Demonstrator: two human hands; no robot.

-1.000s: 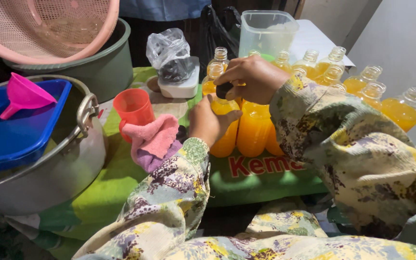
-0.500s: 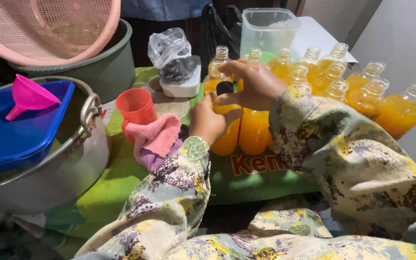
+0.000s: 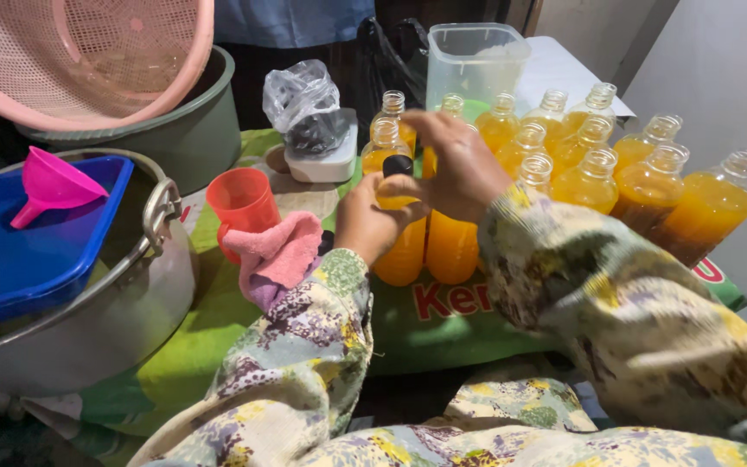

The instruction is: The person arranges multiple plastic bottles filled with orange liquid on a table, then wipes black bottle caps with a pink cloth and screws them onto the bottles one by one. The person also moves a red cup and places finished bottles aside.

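My left hand (image 3: 367, 223) grips the upper body of a plastic bottle of orange liquid (image 3: 401, 252) that stands on the green printed mat (image 3: 443, 322). My right hand (image 3: 451, 169) is over the same bottle, thumb and fingers pinched on its black cap (image 3: 397, 165). A second full orange bottle (image 3: 451, 247) stands right beside it, partly behind my right wrist. Several more uncapped bottles of orange liquid (image 3: 650, 186) stand in rows to the right and behind.
An orange cup (image 3: 241, 201) and a pink cloth (image 3: 278, 252) lie left of my left hand. A metal pot (image 3: 123, 303) holds a blue tray (image 3: 19, 251) with a pink funnel (image 3: 52, 183). Behind are a pink basket (image 3: 79, 60), a green basin (image 3: 175, 130), a plastic bag (image 3: 304, 104), a clear jug (image 3: 475, 56).
My right hand has come down from the far side onto the bottle's top and now pinches the black cap. My left hand has kept its hold on the bottle.
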